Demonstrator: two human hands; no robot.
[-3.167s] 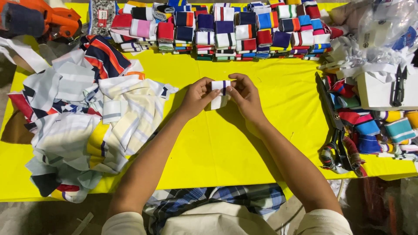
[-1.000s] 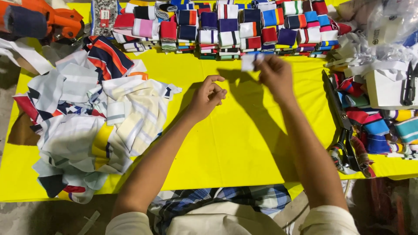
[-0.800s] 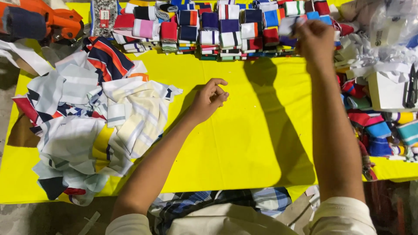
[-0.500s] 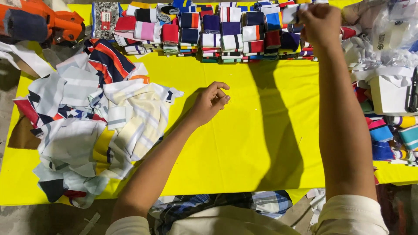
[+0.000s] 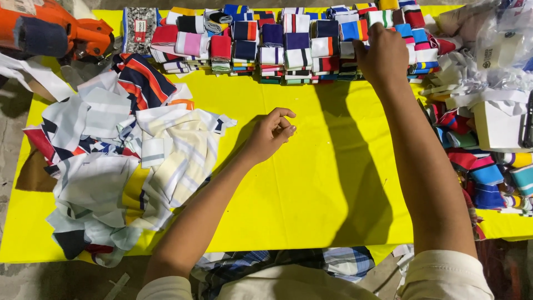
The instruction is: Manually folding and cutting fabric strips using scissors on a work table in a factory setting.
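— What's under the hands?

— A bright yellow sheet (image 5: 327,183) spread over a table; both forearms throw dark shadows across it. Below its near edge a strip of dusty grey floor (image 5: 33,280) shows.

— And the right hand?

— The right hand (image 5: 383,53) is stretched to the far edge, its fingers curled down onto the row of folded striped cloth pieces (image 5: 288,47) stacked there. Whether it grips one of them I cannot tell; the palm hides the fingertips.

— The left?

— The left hand (image 5: 272,133) rests mid-sheet, loosely half-curled, holding nothing. To its left lies a loose heap of striped fabric (image 5: 122,161), just beside the wrist.

— Anything further out?

— Beyond the heap, at the far left corner, sits an orange machine (image 5: 55,33). To the right of the right arm are a white box (image 5: 499,125), crumpled clear plastic bags (image 5: 499,44) and more rolled coloured cloth (image 5: 488,178).
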